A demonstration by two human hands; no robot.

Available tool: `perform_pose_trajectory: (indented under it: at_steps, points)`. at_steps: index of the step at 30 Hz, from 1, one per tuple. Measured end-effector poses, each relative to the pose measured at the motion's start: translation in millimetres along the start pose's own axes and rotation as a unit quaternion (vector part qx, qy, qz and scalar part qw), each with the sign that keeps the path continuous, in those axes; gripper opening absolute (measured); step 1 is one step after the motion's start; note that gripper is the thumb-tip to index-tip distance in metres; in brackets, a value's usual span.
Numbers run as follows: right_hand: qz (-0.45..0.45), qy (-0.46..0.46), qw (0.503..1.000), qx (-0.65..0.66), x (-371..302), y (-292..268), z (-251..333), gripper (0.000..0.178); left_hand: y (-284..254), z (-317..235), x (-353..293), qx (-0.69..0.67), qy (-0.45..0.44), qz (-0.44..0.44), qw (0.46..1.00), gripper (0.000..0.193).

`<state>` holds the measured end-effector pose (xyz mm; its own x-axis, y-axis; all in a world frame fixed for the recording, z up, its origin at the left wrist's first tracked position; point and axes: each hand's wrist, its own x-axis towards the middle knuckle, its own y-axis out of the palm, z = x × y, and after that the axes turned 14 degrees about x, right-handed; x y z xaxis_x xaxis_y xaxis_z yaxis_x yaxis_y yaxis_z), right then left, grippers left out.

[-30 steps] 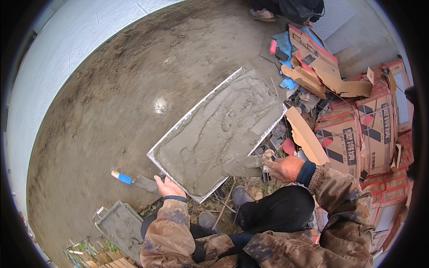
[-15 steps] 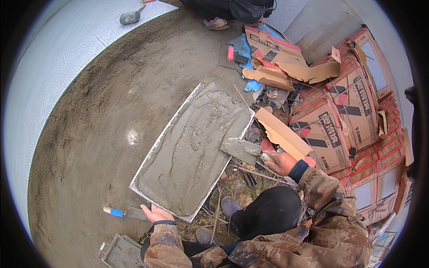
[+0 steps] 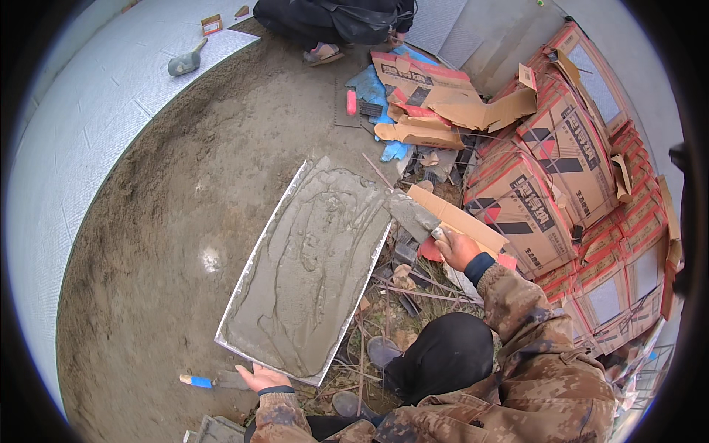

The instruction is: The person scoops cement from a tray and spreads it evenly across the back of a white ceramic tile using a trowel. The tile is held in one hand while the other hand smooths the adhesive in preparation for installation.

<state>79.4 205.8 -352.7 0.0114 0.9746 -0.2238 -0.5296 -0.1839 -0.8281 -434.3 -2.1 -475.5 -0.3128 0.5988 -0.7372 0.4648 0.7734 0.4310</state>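
Note:
A large rectangular tile with white edges lies before me, its upper face coated in wet grey mortar with ridges and swirls. My right hand grips the handle of a trowel, whose mortar-smeared blade meets the tile's far right edge. At the tile's near edge, my left hand is turned palm up, with some fingers beneath the rim, holding it. Just left of that hand, a second trowel with a blue-and-wood handle lies on the ground.
Stacked tile cartons stand at right, near torn cardboard and blue plastic sheeting. A red-handled notched trowel lies beyond. Another person crouches at the back. A mallet rests on pale flooring. A mortar-stained tray is nearby.
My trowel has moved away from me along the tile's right edge to nearer its far corner. My left hand stays at the near edge. The whole view has shifted slightly.

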Motion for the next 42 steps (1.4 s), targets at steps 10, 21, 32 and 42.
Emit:
perform_pose_trajectory:
  at_steps: [10,21,32,42]
  points:
    - [-0.045,-0.013,0.991,0.122,5.4,7.4,-13.0,0.037,4.6,-0.2,-2.5,0.0,-0.001,-0.009,1.0,0.094]
    - [-0.009,0.103,0.928,0.357,-22.9,-3.8,33.1,0.024,-1.7,5.3,8.0,0.001,0.017,-0.016,1.0,0.093]
    - [0.105,-0.01,0.933,0.344,-19.0,-9.4,109.0,0.038,24.2,-46.1,-16.5,0.171,0.212,-0.313,0.91,0.075]
    - [0.278,-0.197,0.898,0.277,-35.5,58.5,239.6,0.055,97.7,-23.4,-127.9,0.257,0.138,0.173,0.941,0.058]
